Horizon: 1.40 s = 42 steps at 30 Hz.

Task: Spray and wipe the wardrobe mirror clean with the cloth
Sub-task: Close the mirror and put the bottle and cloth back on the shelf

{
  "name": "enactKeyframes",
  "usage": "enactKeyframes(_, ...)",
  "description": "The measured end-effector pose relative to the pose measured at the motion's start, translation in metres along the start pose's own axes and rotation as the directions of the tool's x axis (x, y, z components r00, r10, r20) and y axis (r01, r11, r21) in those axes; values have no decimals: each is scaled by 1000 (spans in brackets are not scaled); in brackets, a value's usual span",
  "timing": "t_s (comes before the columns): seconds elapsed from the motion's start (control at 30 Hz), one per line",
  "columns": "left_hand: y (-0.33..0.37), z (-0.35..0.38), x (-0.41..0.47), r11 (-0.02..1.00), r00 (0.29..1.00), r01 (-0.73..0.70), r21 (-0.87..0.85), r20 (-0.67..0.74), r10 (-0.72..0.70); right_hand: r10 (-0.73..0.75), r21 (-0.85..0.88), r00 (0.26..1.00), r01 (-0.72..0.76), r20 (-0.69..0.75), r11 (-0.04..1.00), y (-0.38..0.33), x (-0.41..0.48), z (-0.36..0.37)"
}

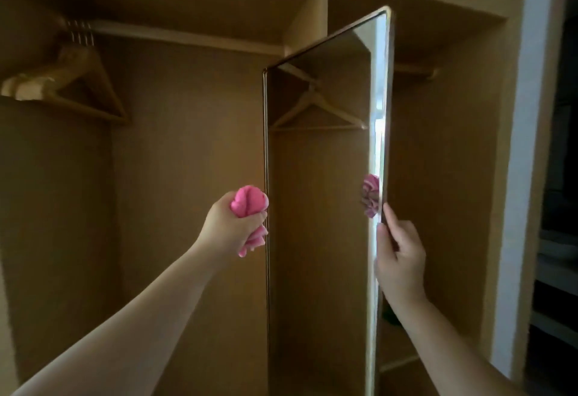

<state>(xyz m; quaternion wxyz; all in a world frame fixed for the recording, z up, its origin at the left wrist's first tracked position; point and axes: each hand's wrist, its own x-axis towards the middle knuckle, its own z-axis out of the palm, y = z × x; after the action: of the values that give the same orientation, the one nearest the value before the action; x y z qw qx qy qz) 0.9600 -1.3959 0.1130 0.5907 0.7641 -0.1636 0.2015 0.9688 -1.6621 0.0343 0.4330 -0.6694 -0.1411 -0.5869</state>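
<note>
Presently gripping a bunched pink cloth [250, 200] in the left hand [225, 226] at the left edge of a tall gold-framed wardrobe mirror [319, 208]; grasping its right edge with the right hand [402, 258].

Pink cloth [250, 200] — gold-framed mirror [319, 208] — tan wooden hangers [62, 79].

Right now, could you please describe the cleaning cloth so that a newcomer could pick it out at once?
In the brown wardrobe, find the tall framed mirror in the middle. At its left edge, the left hand grips a bunched cloth. It is the only bright pink thing; the duller pink patch near the mirror's right edge is just its reflection.
</note>
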Motion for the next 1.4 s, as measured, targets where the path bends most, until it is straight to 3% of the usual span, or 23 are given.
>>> enactKeyframes(0.27,-16,-36,4,1000,1000,18,1,-9,-18,-232,-232,973,229,15,945,-38,-16,27)
enactKeyframes(0.4,-21,-41,11,1000,1000,9,-3,-6,-9,-263,-324,965,254,16,911,-38,-10,29)
enactKeyframes(0.53,-26,-39,19,1000,1000,16,-7,-15,-16,-295,-417,943,333,155,845,-38,5,34)
enactKeyframes(0.63,-29,-36,26,1000,999,12,8,-31,-12,-293,-386,916,383,273,839,-36,13,42)
enactKeyframes(1.1,-55,-39,52,998,995,56,33,-83,-53,-222,-488,921,361,320,795,-8,24,95)
enactKeyframes(1.4,-73,-46,59,997,994,65,29,-85,-62,-105,-606,893,378,437,700,18,36,140)
